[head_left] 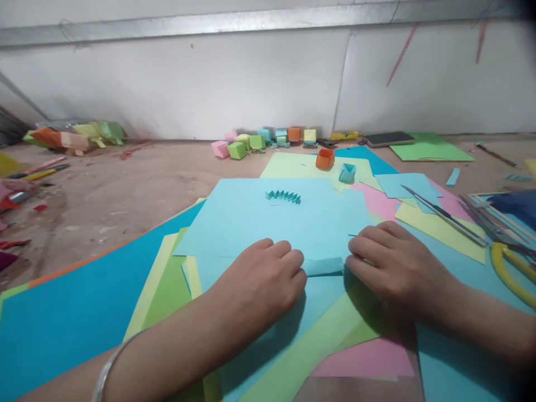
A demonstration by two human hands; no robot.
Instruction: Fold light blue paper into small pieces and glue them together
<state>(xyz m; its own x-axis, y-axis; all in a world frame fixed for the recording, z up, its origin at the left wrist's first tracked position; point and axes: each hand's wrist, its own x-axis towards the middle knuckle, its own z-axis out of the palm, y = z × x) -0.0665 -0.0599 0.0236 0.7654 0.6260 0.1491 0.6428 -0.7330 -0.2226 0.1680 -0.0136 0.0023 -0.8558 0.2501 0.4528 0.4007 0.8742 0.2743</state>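
A narrow light-blue paper strip (325, 267) stretches between my two hands, just over the blue sheets. My left hand (268, 273) is closed on its left end, fingers curled down and fingertips hidden. At the right end, my right hand (387, 259) pinches the strip, its fingers bent inward. Beyond them, a small zigzag-folded teal paper strip (283, 196) lies on a light-blue sheet (234, 218). Farther back sit an orange paper box (325, 159) and an open light-blue paper box (347, 172).
Scissors with yellow handles (505, 268) and a pointed metal blade (448, 218) lie to the right. Several folded paper cubes (257, 142) line the white wall. A phone (389, 139) and a yellow tube (344, 135) are at the back. Pens (42, 172) and scraps lie left.
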